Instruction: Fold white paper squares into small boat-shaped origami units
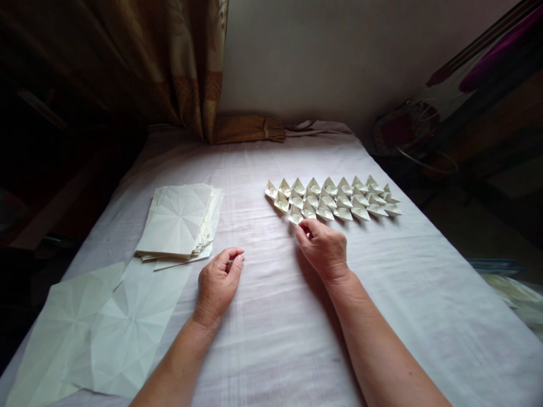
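Observation:
Several small folded white paper boats [335, 199] lie in tight rows on the white cloth [271, 316]. My right hand [323, 247] rests just in front of the rows, its fingers curled and its fingertips touching the nearest boat [295, 215] at the left end. My left hand [218, 282] lies on the cloth to the left, fingers loosely curled in, holding nothing. A stack of creased white paper sheets [180, 221] sits just beyond and left of that hand.
Two large unfolded creased sheets [102, 328] lie at the near left corner. A patterned curtain [190, 68] hangs at the back, with a rolled cloth [248, 129] below it. Dark furniture flanks both sides of the cloth-covered surface.

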`<state>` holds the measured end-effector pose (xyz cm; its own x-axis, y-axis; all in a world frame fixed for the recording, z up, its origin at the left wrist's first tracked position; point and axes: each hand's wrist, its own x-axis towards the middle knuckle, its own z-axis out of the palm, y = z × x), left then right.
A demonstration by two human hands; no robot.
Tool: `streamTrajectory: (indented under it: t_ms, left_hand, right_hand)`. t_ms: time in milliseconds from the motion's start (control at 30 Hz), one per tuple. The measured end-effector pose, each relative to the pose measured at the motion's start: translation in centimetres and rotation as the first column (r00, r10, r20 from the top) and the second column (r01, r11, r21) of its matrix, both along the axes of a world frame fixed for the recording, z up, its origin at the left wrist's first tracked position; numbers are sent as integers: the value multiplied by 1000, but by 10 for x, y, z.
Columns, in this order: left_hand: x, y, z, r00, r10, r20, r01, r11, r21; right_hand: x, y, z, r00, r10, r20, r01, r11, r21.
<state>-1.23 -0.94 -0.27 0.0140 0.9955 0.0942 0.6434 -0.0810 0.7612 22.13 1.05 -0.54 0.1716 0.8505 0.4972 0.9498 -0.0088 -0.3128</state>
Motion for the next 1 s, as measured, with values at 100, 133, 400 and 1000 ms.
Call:
streamTrajectory:
  t_ms: [100,133,400,1000]
  left_hand:
    - [0,0,1,1000,-3,4,3,1000,-2]
    - [1,0,2,1000,-4,6,4,1000,-2]
    - [0,0,2,1000,-13,-2,13,1000,6]
    - [0,0,3,1000,-14,-11,14,1000,-3]
  right_hand:
    - [0,5,-1,1000,-9,15,9,1000,-16]
    - [-1,7,-1,1000,-14,26,14,1000,-22]
    - [-1,11,-4,994,-35,107,43,996,-76]
    - [-2,11,-6,996,-69,61,75,991,-109]
